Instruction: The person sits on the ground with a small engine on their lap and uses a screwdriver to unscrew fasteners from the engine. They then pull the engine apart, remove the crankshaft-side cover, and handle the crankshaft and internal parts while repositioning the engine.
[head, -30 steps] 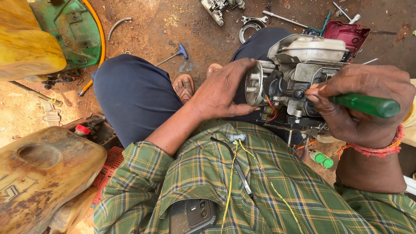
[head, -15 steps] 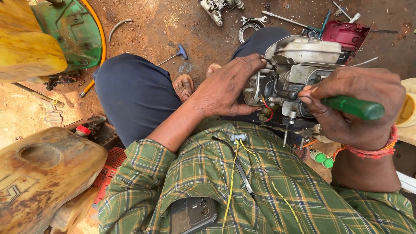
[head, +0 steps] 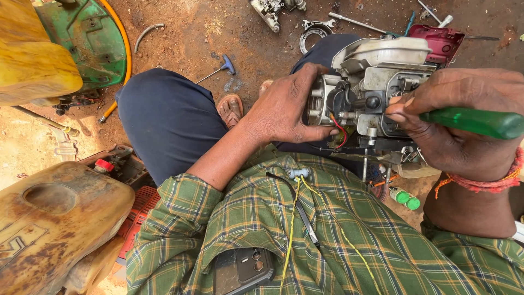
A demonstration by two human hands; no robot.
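In the head view, the person sits on the dirt floor (head: 207, 33) with a small grey engine (head: 376, 87) propped on the lap, at about 2 o'clock in the frame. The left hand (head: 286, 106) is spread wide and cupped over the engine's left end, its fingers wrapped across the top edge and the thumb pressed along the lower side beside a red wire (head: 339, 128). It steadies the engine rather than closing round any one part. The right hand (head: 458, 128), at 3 o'clock, is closed tight on the green handle (head: 477, 121) of a tool, with its fingertips touching the engine's right side; the tool's tip is hidden behind the fingers. A red thread band (head: 480, 180) circles that wrist.

At 12 o'clock, loose metal parts and a wrench (head: 316, 24) lie on the dirt, with a blue-handled T-key (head: 221, 68) near 11 o'clock. A green and yellow housing (head: 82, 43) stands at 10 o'clock, and a rusty yellow tank (head: 54, 218) at 8 o'clock. A phone (head: 243, 270) sits in the checked shirt pocket at 6 o'clock. Two small green caps (head: 406, 198) lie just below the engine.
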